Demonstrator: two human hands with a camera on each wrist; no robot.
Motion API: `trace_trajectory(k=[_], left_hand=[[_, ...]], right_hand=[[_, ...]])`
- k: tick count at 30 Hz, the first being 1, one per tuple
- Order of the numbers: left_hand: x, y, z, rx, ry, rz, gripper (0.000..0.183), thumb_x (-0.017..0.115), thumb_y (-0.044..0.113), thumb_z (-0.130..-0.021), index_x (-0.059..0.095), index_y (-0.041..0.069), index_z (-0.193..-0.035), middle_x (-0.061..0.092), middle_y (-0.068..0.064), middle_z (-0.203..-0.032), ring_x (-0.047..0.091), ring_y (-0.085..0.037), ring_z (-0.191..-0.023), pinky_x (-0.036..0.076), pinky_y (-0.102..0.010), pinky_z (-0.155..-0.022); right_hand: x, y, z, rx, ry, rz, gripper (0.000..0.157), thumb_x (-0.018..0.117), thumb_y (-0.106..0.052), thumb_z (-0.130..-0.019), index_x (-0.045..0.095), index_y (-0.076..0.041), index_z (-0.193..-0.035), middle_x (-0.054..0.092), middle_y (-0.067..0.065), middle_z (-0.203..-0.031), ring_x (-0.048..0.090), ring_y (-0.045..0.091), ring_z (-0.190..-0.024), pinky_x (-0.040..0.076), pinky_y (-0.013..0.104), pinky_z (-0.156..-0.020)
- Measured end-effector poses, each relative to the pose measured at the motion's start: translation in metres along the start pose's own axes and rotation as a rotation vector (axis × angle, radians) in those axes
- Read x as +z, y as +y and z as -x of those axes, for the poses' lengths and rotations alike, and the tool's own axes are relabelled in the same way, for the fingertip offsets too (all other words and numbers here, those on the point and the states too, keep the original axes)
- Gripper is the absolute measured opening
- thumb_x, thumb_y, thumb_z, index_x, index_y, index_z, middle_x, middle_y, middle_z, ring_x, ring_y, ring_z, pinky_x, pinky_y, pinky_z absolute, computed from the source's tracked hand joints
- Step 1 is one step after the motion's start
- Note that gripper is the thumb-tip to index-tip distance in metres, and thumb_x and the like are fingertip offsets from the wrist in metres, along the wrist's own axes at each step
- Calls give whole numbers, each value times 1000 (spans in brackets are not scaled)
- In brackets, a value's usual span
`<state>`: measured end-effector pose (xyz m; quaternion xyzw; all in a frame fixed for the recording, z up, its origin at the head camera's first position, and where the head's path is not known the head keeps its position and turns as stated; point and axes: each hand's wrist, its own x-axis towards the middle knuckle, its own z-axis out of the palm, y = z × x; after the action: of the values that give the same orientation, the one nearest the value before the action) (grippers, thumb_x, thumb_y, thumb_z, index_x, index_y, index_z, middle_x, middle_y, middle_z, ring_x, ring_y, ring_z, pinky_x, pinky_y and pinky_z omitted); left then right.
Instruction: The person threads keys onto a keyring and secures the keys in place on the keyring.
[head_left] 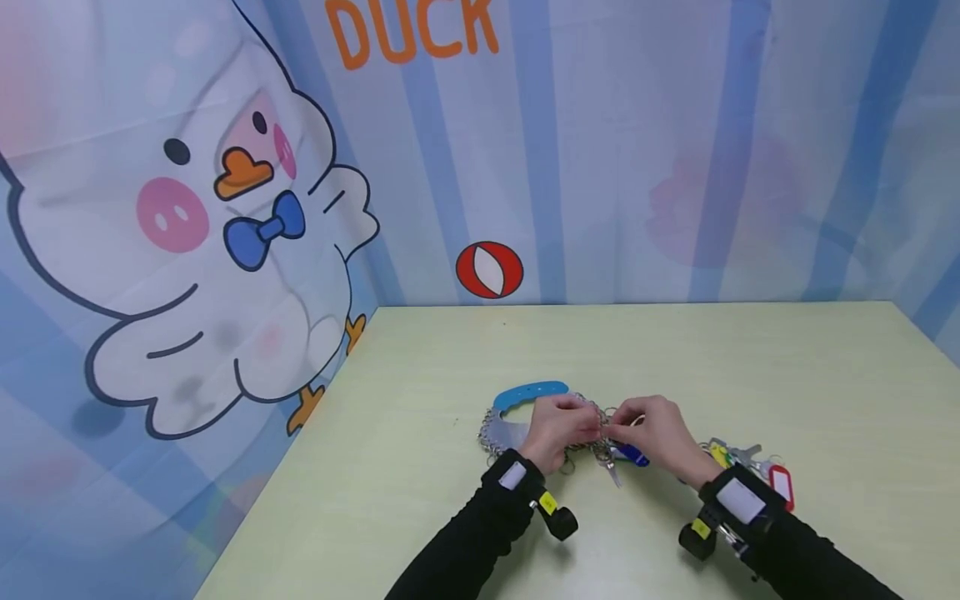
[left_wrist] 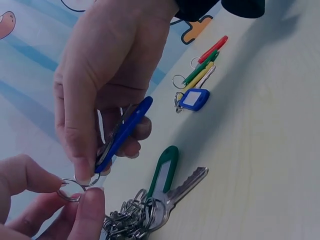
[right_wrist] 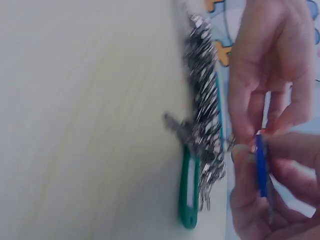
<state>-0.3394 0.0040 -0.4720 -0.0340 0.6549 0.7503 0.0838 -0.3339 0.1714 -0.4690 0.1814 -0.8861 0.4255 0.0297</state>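
Note:
My left hand (head_left: 561, 427) pinches a small metal ring (left_wrist: 70, 190) between thumb and finger. Fingertips of my right hand (head_left: 660, 429) meet it there, pinching the ring end of a key with a blue key tag (left_wrist: 124, 134). The tag hangs beneath the right palm in the left wrist view. Just under the hands lies a loop-shaped grey and blue holder (head_left: 532, 392), edged with linked small metal rings (right_wrist: 202, 75). A silver key (left_wrist: 187, 190) and a green key tag (left_wrist: 164, 170) hang from those rings. The left hand partly hides the holder.
Beside my right wrist lie loose tagged keys: a red tag (left_wrist: 214, 49), a green tag (left_wrist: 201, 67), a yellow tag (left_wrist: 190, 82) and another blue tag (left_wrist: 194, 99). A pale table (head_left: 360, 483) bears everything. Behind it hangs a printed duck curtain (head_left: 600, 167).

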Motion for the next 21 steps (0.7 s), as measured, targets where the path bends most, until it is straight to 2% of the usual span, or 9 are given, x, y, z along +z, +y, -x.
trace_trajectory(k=[4,7,10,14,21], left_hand=[[3,0,2,-5,24,23,4,66,-2,-80,69,-3,-82,65,-1,-71,66,-12,-63,58,-32,-71],[4,0,3,-5,37,18,8,66,-1,-80,67,5,-75,65,0,-70,66,-12,-63,58,-31,-72],[5,0,2,-1,52,13,11,67,0,-80,65,8,-72,65,1,-69,66,-12,-62,58,-31,-71],[6,-1,1,2,74,26,10,67,0,-79,66,7,-73,66,0,-67,66,-12,-62,58,-33,-72],[8,0,2,-9,118,27,10,68,0,-79,66,8,-73,67,0,-68,66,-12,-63,58,-32,-71]], right_hand=[[-5,-5,1,147,-41,-90,15,71,-21,-86,72,-8,-79,68,1,-75,56,13,-65,46,26,-57],[-7,-6,1,218,-71,-177,18,71,-23,-87,73,-5,-82,68,3,-76,56,15,-65,48,28,-56],[-8,-7,2,257,-104,-275,22,70,-23,-88,73,-2,-90,70,4,-81,60,16,-66,53,32,-59],[-6,-8,4,330,-110,-396,24,67,-17,-89,71,5,-98,70,9,-82,65,16,-63,57,34,-62],[-3,-11,4,377,-98,-493,24,65,-11,-90,67,11,-100,73,14,-80,70,19,-65,59,38,-66]])
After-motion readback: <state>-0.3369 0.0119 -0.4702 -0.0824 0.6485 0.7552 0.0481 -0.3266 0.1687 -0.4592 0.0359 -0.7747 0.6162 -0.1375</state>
